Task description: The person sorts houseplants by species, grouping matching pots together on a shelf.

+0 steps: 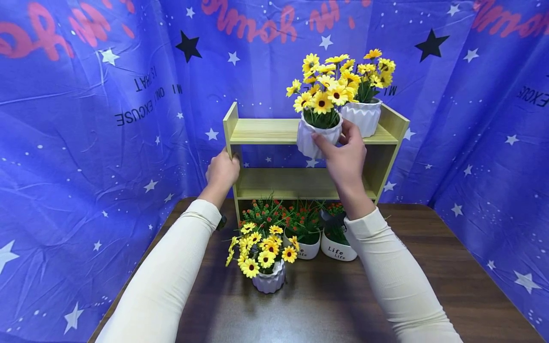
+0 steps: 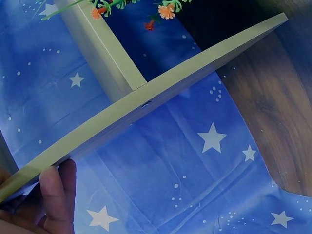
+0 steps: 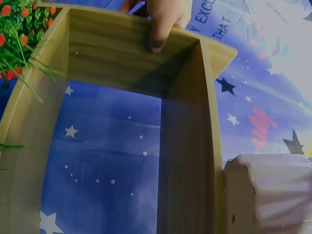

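Note:
My right hand (image 1: 348, 155) grips a white ridged flowerpot (image 1: 310, 140) of yellow daisy-like flowers, thumb on its front and fingers round its right side. This pot overlaps the front edge of the top board of a light wooden shelf (image 1: 266, 131); its white wall (image 3: 282, 195) shows beside that board in the right wrist view. My left hand (image 1: 223, 170) grips the shelf's left side panel, its fingers (image 2: 54, 195) curled at the panel's edge in the left wrist view. A second white flowerpot (image 1: 363, 119) with yellow flowers stands at the top board's right end.
A third white flowerpot (image 1: 270, 280) of yellow flowers stands on the brown table (image 1: 317, 305) before the shelf. Behind it, red-flowered plants fill the bottom level, two in white "Life" planters (image 1: 339, 248). A blue star-patterned curtain (image 1: 128, 166) surrounds the table's back and sides.

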### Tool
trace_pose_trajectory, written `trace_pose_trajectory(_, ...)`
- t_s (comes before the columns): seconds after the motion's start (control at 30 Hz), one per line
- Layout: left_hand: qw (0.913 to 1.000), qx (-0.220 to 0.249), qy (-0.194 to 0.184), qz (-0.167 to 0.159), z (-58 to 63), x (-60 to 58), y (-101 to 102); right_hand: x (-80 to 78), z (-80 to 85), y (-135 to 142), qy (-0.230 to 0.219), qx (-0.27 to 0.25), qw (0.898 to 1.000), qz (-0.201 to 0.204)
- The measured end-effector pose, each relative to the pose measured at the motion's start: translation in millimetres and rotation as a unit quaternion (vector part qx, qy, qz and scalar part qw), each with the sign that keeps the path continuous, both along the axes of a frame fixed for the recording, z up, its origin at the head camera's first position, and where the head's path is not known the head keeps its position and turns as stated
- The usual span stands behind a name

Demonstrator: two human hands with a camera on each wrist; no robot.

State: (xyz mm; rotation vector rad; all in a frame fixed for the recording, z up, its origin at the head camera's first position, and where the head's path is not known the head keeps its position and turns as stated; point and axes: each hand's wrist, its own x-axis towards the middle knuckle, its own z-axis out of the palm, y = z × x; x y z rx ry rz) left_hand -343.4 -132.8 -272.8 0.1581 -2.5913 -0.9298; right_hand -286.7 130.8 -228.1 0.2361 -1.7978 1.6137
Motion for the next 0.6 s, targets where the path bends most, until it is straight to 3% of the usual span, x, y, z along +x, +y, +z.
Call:
trace_pose_trajectory(0.3,1.0,-0.002,-0.001,-0.002,1.3,1.0,0.8,-12.6,18.7,3.0,-0.032,0.037,0.999,-0.021)
trace_pose_trajectory(0.6,1.0,-0.001,-0.005,0.0,0.8,0.2,-0.3,-25.8,29.9,3.1,-0.069,0.054,0.996,-0.013)
